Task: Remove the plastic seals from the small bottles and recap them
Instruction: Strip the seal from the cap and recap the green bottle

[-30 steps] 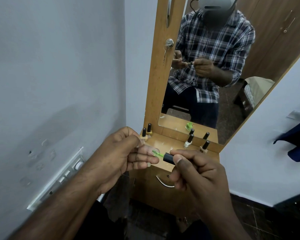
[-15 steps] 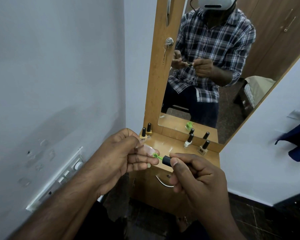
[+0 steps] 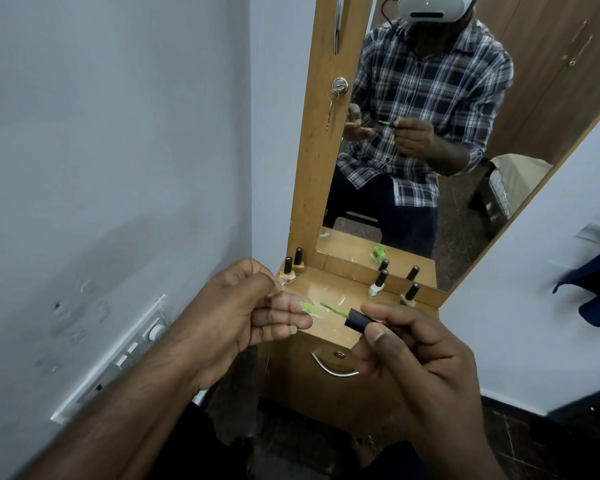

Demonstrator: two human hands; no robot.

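the black cap (image 3: 358,320) with its green-coated brush (image 3: 333,309) is out of its bottle, pinched between thumb and fingers of the right hand (image 3: 426,362), brush tip pointing left. the left hand (image 3: 243,320) is closed around something clear and small with a green smear (image 3: 307,307) on it; whether that is the bottle or a seal i cannot tell. the two hands are close but not touching, above the wooden shelf (image 3: 329,289). the cap looks light and rigid, best held by its smooth sides, clear of the wet, floppy bristles. four capped bottles stand on the shelf: two at the left corner (image 3: 292,268), two near the mirror (image 3: 392,289). they are probably glass, so slippery and breakable, best held by the body.
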